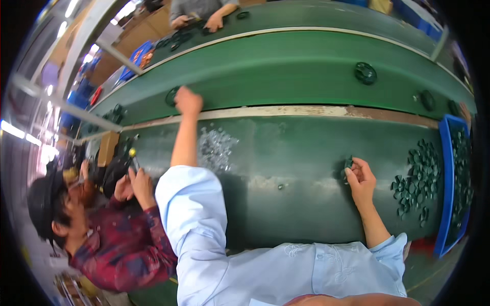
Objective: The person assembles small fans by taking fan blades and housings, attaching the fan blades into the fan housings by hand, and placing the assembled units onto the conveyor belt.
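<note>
My left hand [189,101] reaches across the wooden rail to the green belt. Its fingers are closed at the edge of a round, dark green plastic part [172,97] and cover that part's right side. Lower on the right, above the dark worktop [306,204], my right hand [361,178] pinches a small dark green plastic piece [348,162] between thumb and fingers. To the right of this hand lies a loose pile of small dark green oval pieces [419,173]. Small clear plastic bits [217,148] are scattered on the worktop beside my left forearm.
A blue bin [447,178] holding more dark green pieces stands at the right edge. More round parts [365,73] lie on the belt. At left, a co-worker in a checked shirt [122,239] holds a yellow-tipped tool [133,157]. Another person's hands [214,22] work across the belt.
</note>
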Tool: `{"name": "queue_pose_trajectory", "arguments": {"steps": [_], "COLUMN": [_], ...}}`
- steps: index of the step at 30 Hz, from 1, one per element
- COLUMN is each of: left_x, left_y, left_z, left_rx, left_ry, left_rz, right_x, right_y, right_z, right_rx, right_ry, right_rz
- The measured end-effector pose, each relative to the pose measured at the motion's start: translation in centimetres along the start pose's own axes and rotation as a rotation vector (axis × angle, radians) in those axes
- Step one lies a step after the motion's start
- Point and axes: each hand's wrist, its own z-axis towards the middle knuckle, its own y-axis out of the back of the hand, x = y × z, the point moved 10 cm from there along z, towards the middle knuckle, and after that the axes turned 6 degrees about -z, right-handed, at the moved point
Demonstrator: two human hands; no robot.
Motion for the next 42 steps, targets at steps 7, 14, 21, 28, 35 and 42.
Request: {"name": "queue_pose_trajectory", "arguments": {"steps": [7,14,21,28,35,42], "left_x": [6.5,-13.3,-30.1,-29.8,-29.9,-30.3], "left_y": [-4.8,0.5,9.6,13.1,6.7,5.0], "left_z": [1.9,-3.1,-22.8,-30.8,-32.2,-32.6], "left_rx": [0.315,0.1,0.583,1.006,0.931,1.05], "left_ry": [0.041,-0.41,-0.702,-0.593,-0.522,-0.127], "left_rz": [0.371,-0.036,-0.664,-0.927,-0.744,-1.01], "right_x": [2.4,2.0,-1.7,-4.3,5.5,2.6], "right_y": [-0.1,0.0,1.4,5.8,11.3,4.6], "right_z": [1.2,1.1,1.5,-3.0,-4.2,-3.0], "right_rx": [-0.031,-0.019,0.037,0.129,-0.267,0.094], "right_ry": [0.119,0.129,-0.313,-0.562,0.26,0.313], "right_rz": [-0.19,-0.156,0.303,0.473,-0.811,-1.035]}}
